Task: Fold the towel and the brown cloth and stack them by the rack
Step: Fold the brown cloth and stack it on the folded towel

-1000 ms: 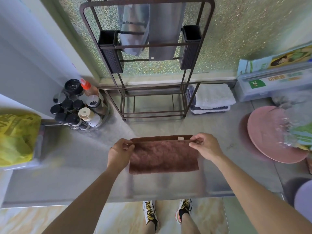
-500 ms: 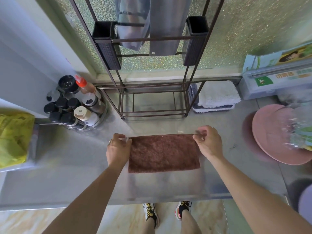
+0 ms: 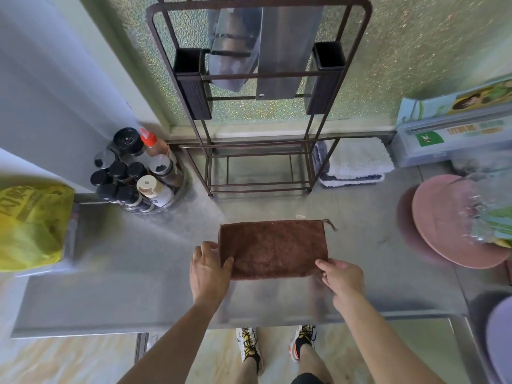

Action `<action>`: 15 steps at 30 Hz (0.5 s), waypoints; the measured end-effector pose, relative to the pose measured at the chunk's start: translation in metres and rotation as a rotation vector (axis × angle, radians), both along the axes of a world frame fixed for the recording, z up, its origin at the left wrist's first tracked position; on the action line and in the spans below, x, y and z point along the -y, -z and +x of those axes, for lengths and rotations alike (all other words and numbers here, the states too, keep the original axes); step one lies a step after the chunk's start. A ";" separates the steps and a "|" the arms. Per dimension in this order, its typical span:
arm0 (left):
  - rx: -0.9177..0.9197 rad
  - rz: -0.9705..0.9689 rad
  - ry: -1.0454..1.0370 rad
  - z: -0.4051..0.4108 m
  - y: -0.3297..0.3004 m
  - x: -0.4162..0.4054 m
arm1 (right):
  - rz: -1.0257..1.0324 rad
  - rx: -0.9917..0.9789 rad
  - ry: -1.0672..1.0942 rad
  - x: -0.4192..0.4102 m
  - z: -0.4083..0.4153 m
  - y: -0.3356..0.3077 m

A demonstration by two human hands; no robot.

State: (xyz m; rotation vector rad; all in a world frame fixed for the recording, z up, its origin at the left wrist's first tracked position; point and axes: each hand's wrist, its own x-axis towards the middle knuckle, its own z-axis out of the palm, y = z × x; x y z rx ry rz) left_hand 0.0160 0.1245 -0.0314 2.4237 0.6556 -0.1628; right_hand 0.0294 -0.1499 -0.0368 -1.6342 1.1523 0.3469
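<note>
Yellow plastic bag (image 3: 29,225): I see it at the worktop's left edge, crumpled, with dark print on it.
Round tray of dark-capped bottles (image 3: 135,173): in the far left corner of the grey metal worktop (image 3: 110,273), one bottle red-capped, one cream-capped.
Left hand (image 3: 209,268): my grip here is closed on the near left corner of the brown cloth, thumb on top, fingers curled at its left edge.
Brown fuzzy rectangular cloth (image 3: 273,249): lies flat in the middle of the worktop, toward the near edge, folded into a neat long rectangle; a small loop sticks out at its far right corner.
Dark metal wire rack (image 3: 259,162): stands at the far edge, straight behind the cloth and apart from it, two black holders hanging on its upper bars.
Right hand (image 3: 342,278): grip closed on the cloth's near right corner, thumb lying over the top.
White folded terry towel (image 3: 356,162): sits just beside the rack's right legs at the far edge, already folded.
Pink round plate (image 3: 454,223): at the right edge, partly under clear plastic wrap.
</note>
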 end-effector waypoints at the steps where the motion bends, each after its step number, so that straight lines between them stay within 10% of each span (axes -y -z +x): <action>1: 0.073 0.006 0.028 -0.002 -0.002 0.002 | 0.040 0.007 0.028 -0.004 0.004 -0.005; 15: -0.055 -0.981 -0.552 0.000 -0.015 -0.010 | -0.197 0.478 -0.869 -0.171 -0.024 -0.021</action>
